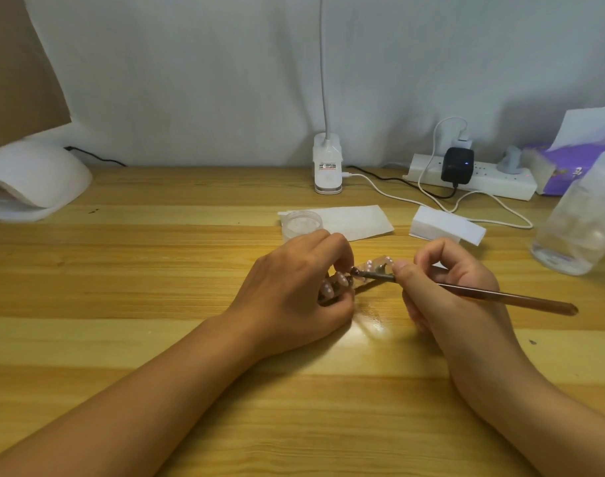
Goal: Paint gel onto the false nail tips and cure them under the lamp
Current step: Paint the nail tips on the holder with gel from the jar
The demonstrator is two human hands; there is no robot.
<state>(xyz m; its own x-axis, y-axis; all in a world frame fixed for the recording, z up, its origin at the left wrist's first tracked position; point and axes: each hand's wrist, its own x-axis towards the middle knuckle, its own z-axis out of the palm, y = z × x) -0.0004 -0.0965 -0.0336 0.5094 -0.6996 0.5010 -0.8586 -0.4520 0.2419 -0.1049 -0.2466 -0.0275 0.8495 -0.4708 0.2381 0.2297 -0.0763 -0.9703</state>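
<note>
My left hand (295, 287) grips a clear strip of pink false nail tips (376, 265) at the middle of the wooden table (156, 270); part of the strip is hidden under my fingers. My right hand (445, 284) pinches a thin brown gel brush (500, 295), its tip touching a nail tip beside my left fingers. A small clear gel pot (302, 222) sits just behind my left hand. The white curing lamp (29, 180) stands at the far left edge.
A white paper sheet (359, 220) and a white block (447, 228) lie behind my hands. A clip desk lamp (327, 166), a power strip (480, 177) with cables, a purple tissue pack (566, 163) and a clear plastic bottle (579, 218) line the back and right.
</note>
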